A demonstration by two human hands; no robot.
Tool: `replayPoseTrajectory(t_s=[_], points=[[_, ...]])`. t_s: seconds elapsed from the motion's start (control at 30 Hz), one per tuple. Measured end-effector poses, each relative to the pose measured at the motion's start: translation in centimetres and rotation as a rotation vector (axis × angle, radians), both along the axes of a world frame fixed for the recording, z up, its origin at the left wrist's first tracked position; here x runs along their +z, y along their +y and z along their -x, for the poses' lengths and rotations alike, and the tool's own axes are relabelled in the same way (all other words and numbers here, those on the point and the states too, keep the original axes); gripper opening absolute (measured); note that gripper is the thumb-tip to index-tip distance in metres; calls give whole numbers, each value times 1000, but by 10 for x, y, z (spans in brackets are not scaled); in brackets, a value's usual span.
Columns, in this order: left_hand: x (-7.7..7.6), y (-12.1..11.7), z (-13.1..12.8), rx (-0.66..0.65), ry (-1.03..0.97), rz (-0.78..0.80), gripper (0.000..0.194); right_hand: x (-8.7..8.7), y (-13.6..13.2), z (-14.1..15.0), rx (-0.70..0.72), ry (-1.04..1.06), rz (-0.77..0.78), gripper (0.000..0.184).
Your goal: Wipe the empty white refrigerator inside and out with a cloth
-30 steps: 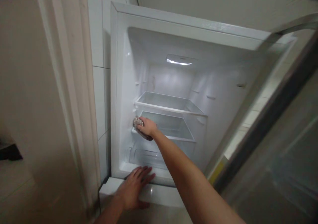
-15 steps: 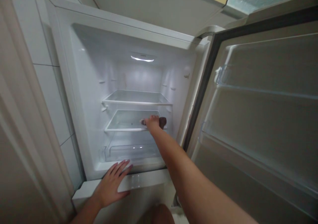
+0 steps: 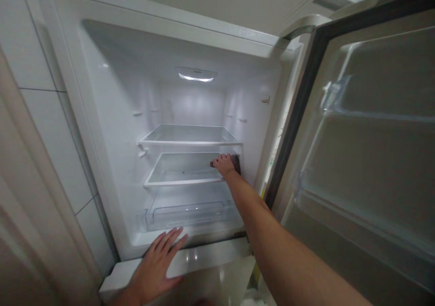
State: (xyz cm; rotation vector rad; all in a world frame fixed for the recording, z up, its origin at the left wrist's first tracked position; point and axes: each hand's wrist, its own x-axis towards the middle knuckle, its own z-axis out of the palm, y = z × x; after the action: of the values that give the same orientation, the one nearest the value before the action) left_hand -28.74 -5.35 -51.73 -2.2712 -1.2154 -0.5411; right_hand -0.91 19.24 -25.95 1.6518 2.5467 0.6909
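Note:
Deep in the fridge, my right hand is closed over a crumpled dark brown cloth. It presses down at the right side of the middle glass shelf. Part of the cloth sticks out on either side of my fingers. My left hand rests with spread fingers on the white ledge below the fridge opening, holding nothing.
Above sits another glass shelf, and a clear drawer is at the bottom. The fridge door with its clear racks stands wide at the right. A tiled wall runs close on the left. A lit lamp is inside.
My right hand has slid the cloth to the right along the middle shelf. The view has come closer to the fridge. My left hand stays on the ledge.

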Motion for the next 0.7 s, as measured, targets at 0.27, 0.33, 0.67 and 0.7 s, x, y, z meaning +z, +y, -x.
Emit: replayPoseTrajectory(t_s=[0.27,0.33,0.67,0.7], points=[[-1,1,0,15,-24,150,127,-3,35,12,24,110,-7,44],[-2,1,0,34,-29,200,131,-6,48,18,-2,155,-12,46],[4,4,2,4,32,148,123,-18,135,48,-198,470,71,40],[6,4,3,0,37,130,121,-20,140,50,-212,512,58,40]])
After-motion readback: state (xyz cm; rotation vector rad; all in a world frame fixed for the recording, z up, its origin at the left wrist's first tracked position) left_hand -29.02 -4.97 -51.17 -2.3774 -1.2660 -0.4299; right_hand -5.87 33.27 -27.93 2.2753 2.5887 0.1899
